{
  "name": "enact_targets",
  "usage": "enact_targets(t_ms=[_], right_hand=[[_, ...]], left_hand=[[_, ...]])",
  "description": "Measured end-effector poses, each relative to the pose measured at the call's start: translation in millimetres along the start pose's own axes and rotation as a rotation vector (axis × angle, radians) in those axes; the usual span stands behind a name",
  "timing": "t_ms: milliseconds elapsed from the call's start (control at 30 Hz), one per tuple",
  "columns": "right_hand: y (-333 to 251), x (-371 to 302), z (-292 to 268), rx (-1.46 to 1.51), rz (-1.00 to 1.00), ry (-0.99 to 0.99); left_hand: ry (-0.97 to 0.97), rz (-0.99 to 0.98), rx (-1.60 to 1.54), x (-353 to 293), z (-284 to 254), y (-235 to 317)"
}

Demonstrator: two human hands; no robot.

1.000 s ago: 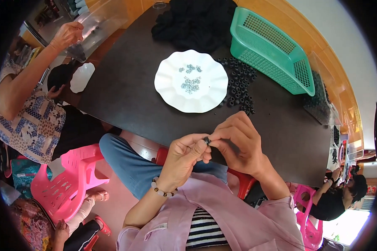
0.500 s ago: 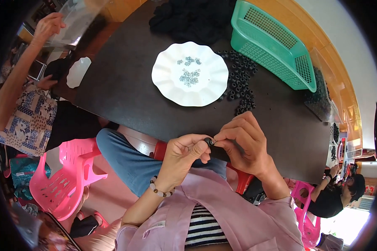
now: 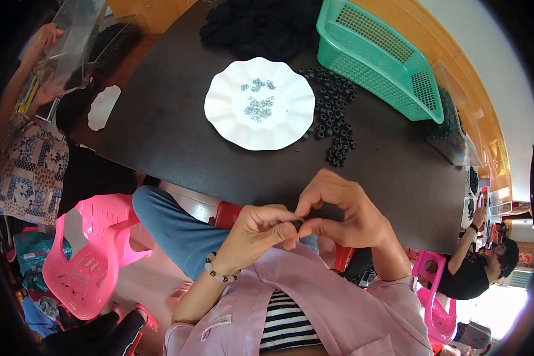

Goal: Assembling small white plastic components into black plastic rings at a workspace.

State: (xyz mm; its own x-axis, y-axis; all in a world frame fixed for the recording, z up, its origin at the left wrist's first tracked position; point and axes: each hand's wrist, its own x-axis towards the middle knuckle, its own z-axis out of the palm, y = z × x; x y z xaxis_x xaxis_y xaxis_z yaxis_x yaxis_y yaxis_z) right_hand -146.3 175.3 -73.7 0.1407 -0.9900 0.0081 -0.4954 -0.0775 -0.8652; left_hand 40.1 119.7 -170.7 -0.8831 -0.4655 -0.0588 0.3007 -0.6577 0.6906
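My left hand is closed in a pinch on a small round black part, held just off the table's near edge above my lap. From the other side my right hand meets it, thumb and forefinger curved round and pressing at the part. Fingers hide most of it, and whether a tiny clear piece is between the right fingertips cannot be seen. Beyond my hands stands a white scalloped plate with many tiny clear pieces in loose clusters. Right of it, many black ring-shaped parts lie spread on the dark table.
A green plastic basket stands at the far right, beside a clear bin of dark parts. Black cloth lies at the back. A pink chair and another person are at left; one more person is at right.
My right hand has turned and brought its thumb and forefinger round against the black part. Both hands have lowered slightly. The person at left has lowered an arm beside a clear bin.
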Motion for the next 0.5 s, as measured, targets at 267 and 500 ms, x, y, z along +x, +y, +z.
enact_targets(t_ms=[267, 500], right_hand=[[-4.1, -25.4, -8.4, 0.221, 0.176, -0.017], [45.6, -63.3, -57.5, -0.175, 0.269, 0.456]], left_hand=[[-0.010, -0.068, -0.091, -13.0, 20.0, -12.4], [0.107, -0.065, -0.221, -20.6, 34.3, -22.1]])
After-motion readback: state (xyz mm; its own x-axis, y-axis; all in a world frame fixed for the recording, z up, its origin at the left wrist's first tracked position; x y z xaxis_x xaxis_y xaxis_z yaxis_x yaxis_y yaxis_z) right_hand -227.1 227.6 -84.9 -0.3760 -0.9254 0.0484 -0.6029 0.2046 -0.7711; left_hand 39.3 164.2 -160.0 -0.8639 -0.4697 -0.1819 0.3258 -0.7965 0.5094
